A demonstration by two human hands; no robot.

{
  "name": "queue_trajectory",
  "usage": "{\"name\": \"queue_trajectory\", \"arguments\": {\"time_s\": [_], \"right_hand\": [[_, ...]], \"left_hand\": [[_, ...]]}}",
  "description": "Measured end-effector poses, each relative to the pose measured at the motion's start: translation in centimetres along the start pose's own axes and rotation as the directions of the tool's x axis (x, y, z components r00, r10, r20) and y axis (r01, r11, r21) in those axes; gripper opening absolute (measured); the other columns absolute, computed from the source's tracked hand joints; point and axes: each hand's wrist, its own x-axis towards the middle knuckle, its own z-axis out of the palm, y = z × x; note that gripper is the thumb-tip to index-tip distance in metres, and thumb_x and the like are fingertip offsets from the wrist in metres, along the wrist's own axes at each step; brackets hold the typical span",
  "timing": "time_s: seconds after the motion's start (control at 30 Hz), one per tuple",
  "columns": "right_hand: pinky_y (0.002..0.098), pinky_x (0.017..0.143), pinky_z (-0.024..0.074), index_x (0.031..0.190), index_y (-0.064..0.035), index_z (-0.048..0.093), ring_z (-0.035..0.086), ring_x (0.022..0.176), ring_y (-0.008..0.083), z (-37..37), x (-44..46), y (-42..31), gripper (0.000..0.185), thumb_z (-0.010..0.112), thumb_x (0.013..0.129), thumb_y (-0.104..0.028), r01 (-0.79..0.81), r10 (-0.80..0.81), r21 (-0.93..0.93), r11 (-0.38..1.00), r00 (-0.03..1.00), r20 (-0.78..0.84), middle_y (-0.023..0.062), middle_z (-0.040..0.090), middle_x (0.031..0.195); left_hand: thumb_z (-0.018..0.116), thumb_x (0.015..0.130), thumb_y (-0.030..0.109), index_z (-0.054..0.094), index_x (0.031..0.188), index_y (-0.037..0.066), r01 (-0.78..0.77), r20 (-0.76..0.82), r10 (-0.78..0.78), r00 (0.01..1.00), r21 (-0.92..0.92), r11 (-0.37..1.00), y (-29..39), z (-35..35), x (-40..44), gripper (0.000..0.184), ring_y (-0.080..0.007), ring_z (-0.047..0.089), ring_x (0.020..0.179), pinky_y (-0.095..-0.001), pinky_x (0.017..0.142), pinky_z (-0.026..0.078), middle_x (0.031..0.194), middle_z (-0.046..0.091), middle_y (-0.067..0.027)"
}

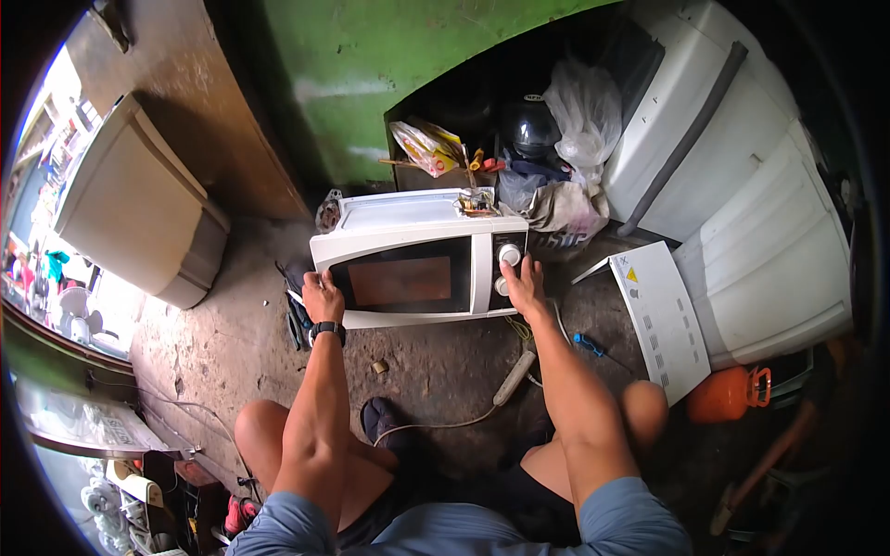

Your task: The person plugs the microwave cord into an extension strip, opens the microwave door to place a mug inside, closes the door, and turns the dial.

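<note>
A white microwave oven with a dark door window stands on the dirty floor, its top cover off and some inner parts showing at the top right. My left hand grips its lower left edge, fingers bent, a black watch on the wrist. On the other side my right hand holds the right edge beside two round white knobs, with the fingers along the side. The microwave's door is closed.
A white metal cover leans at the right, near a blue screwdriver and an orange gas cylinder. A power strip with its cord lies before my feet. Plastic bags are heaped behind the microwave.
</note>
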Motion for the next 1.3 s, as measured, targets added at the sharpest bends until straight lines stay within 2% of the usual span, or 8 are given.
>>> {"name": "queue_trajectory", "arguments": {"time_s": [0.1,0.37,0.63,0.87,0.93,1.07,1.23,1.3], "right_hand": [[0.0501,0.110,0.0318,0.147,0.0060,0.028,0.036,0.130,0.0513,0.3,-0.1,0.3,0.092,0.050,0.089,-0.063,0.021,-0.021,-0.019,1.000,1.000,-0.023,0.0371,0.032,0.143],[0.0507,0.111,0.0307,0.148,0.0022,0.028,0.035,0.131,0.0513,0.7,0.2,1.3,0.083,0.051,0.092,-0.055,0.037,-0.039,-0.041,0.998,0.998,-0.040,0.0361,0.032,0.144],[0.0505,0.114,0.0264,0.150,-0.0005,0.025,0.026,0.138,0.0516,0.3,0.0,1.0,0.081,0.051,0.092,-0.051,0.003,-0.004,0.009,1.000,1.000,0.023,0.0370,0.025,0.149],[0.0493,0.115,0.0252,0.150,0.0002,0.023,0.025,0.139,0.0505,0.4,-0.8,1.5,0.079,0.051,0.093,-0.047,0.004,-0.004,0.015,1.000,0.999,0.051,0.0372,0.023,0.150],[0.0501,0.114,0.0268,0.148,0.0021,0.026,0.027,0.138,0.0507,1.1,-1.8,2.0,0.076,0.051,0.093,-0.045,-0.021,0.021,0.004,1.000,1.000,0.009,0.0376,0.025,0.148],[0.0521,0.103,0.0372,0.134,0.0099,0.035,0.044,0.119,0.0499,2.6,-4.2,3.2,0.068,0.052,0.090,-0.039,0.038,-0.035,0.028,0.999,0.996,-0.088,0.0352,0.043,0.125],[0.0516,0.100,0.0407,0.134,0.0081,0.032,0.045,0.118,0.0485,5.1,-7.6,5.3,0.067,0.053,0.088,-0.036,-0.014,0.016,0.027,1.000,0.995,-0.097,0.0330,0.041,0.127],[0.0517,0.101,0.0390,0.135,0.0096,0.030,0.044,0.118,0.0488,5.9,-8.7,6.1,0.069,0.053,0.088,-0.035,-0.010,0.014,0.045,0.999,0.997,-0.081,0.0342,0.040,0.128]], "left_hand": [[0.057,0.096,0.034,0.056,0.104,0.005,0.014,0.003,-0.014,1.000,0.002,1.000,0.0,0.1,0.1,0.030,-0.0424,0.059,0.092,-0.0501,0.080,0.044,0.095,0.062,-0.0237],[0.057,0.097,0.032,0.055,0.104,0.003,0.016,0.002,-0.016,1.000,0.013,1.000,0.4,0.0,0.0,0.030,-0.0424,0.059,0.092,-0.0502,0.080,0.044,0.096,0.063,-0.0237],[0.057,0.096,0.028,0.054,0.103,0.001,0.018,0.015,-0.018,1.000,-0.009,1.000,0.6,-0.1,0.1,0.028,-0.0419,0.059,0.089,-0.0490,0.077,0.044,0.094,0.063,-0.0244],[0.057,0.096,0.026,0.054,0.102,0.000,0.006,-0.033,-0.006,0.999,0.000,1.000,-0.1,0.0,-0.7,0.027,-0.0422,0.059,0.090,-0.0489,0.078,0.044,0.093,0.062,-0.0243],[0.057,0.097,0.025,0.054,0.103,-0.002,-0.025,-0.004,0.025,1.000,-0.030,0.999,-1.4,0.4,-1.0,0.028,-0.0418,0.058,0.089,-0.0481,0.078,0.044,0.094,0.062,-0.0243],[0.056,0.098,0.024,0.053,0.104,-0.003,-0.039,0.001,0.040,0.999,-0.095,0.995,-4.3,0.9,-2.3,0.028,-0.0389,0.057,0.086,-0.0461,0.077,0.044,0.093,0.060,-0.0229],[0.053,0.099,0.023,0.050,0.103,-0.001,-0.028,0.055,0.039,0.998,-0.188,0.982,-6.6,0.8,-3.3,0.025,-0.0318,0.055,0.083,-0.0411,0.078,0.044,0.091,0.057,-0.0185],[0.052,0.100,0.021,0.049,0.104,-0.001,-0.130,0.067,0.144,0.987,-0.183,0.975,-7.8,0.9,-2.7,0.023,-0.0304,0.054,0.085,-0.0402,0.079,0.044,0.094,0.055,-0.0180]]}}
